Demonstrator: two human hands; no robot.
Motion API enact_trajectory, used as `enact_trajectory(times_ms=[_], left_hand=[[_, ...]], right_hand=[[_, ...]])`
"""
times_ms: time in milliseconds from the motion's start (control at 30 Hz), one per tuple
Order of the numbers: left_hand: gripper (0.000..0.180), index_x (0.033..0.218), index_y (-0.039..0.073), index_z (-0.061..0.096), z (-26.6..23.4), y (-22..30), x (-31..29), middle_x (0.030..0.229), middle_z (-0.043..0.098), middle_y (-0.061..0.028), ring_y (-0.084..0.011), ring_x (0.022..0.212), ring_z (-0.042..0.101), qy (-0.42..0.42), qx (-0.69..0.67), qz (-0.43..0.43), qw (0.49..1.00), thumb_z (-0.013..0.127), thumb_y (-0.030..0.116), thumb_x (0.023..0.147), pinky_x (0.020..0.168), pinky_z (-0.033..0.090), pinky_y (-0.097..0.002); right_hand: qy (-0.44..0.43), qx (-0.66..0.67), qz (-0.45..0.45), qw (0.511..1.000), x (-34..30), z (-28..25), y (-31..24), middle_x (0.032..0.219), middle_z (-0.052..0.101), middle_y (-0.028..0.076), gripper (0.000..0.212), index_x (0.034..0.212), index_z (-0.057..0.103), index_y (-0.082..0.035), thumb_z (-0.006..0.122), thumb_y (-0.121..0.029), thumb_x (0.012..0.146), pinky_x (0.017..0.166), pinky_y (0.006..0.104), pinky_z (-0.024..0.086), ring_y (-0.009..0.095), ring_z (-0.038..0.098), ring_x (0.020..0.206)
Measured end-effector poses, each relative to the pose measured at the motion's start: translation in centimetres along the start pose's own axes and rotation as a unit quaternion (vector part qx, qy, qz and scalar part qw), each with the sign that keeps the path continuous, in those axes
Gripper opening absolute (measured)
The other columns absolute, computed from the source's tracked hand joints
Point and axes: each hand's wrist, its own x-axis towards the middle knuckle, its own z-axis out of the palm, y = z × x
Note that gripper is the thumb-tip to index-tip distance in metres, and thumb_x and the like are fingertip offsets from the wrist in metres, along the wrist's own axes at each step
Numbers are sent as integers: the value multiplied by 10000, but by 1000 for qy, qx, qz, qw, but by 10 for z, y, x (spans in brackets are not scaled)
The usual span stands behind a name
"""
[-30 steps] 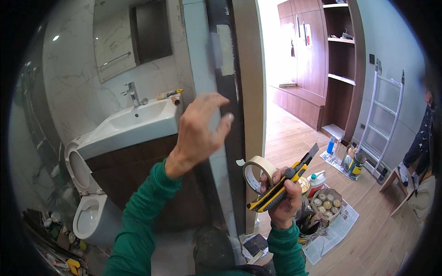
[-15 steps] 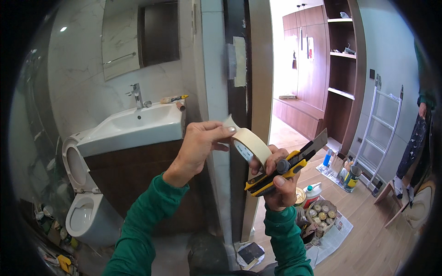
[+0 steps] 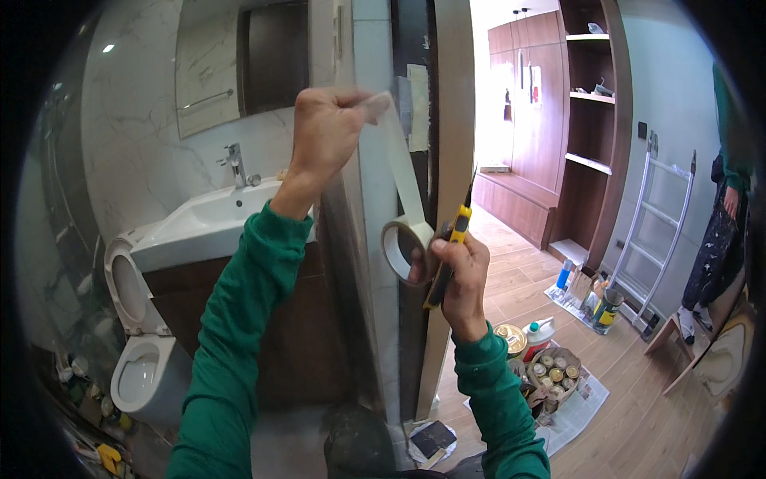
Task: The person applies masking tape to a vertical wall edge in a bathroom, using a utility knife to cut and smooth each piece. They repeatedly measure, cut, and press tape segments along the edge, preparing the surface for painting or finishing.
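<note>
A strip of cream masking tape (image 3: 405, 172) runs taut between my hands. Its free end is pinched in the fingers of my left hand (image 3: 329, 132), raised in front of the wall edge. My right hand (image 3: 464, 279), lower down, grips a yellow and black utility knife (image 3: 458, 227), blade upward, and also holds the tape roll (image 3: 389, 254) with fingers through its core. Behind the tape stands a dark door frame (image 3: 415, 335) with a pale patch (image 3: 417, 108) stuck on it; I see a gap between tape and frame only roughly.
On the left are a white washbasin (image 3: 215, 215) and a toilet (image 3: 148, 375). Paint cans (image 3: 554, 374) and a jug (image 3: 540, 334) stand on newspaper at the right. A ladder (image 3: 658, 215) leans on the far wall, near another person's legs (image 3: 706, 263).
My left hand has gone up, drawing a long strip off the roll. My right hand has turned, so the knife now points upward and the roll hangs lower to the left.
</note>
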Motion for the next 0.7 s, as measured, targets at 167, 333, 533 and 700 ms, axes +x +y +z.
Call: enact_trajectory(times_ms=[167,333,533,700], left_hand=[[237,1077,5,789,16,2,29,809,765,-76,-107,710,686,3,-7,55,998,797,151,890,655,559,-242],[244,1091,33,788,29,4,32,829,766,-75,-116,726,693,-11,74,77,994,805,146,875,695,560,-238],[166,993,78,822,39,0,38,865,747,-83,-138,759,682,54,143,177,972,810,187,868,683,538,-274],[199,970,72,826,48,-8,35,865,732,-86,-156,766,678,70,159,141,975,830,221,840,689,532,-289]], right_hand=[[43,19,-44,998,10,4,-4,757,663,133,251,913,590,16,581,-234,895,554,294,545,175,643,577],[80,18,-57,995,7,-4,-8,767,674,148,233,927,584,11,567,-221,910,569,287,548,183,656,593],[77,25,-63,995,17,-10,-16,761,673,131,215,914,603,6,601,-209,906,554,276,542,165,648,567],[91,47,-69,992,8,-14,-14,744,656,86,228,899,626,5,652,-221,898,535,255,530,128,637,558]])
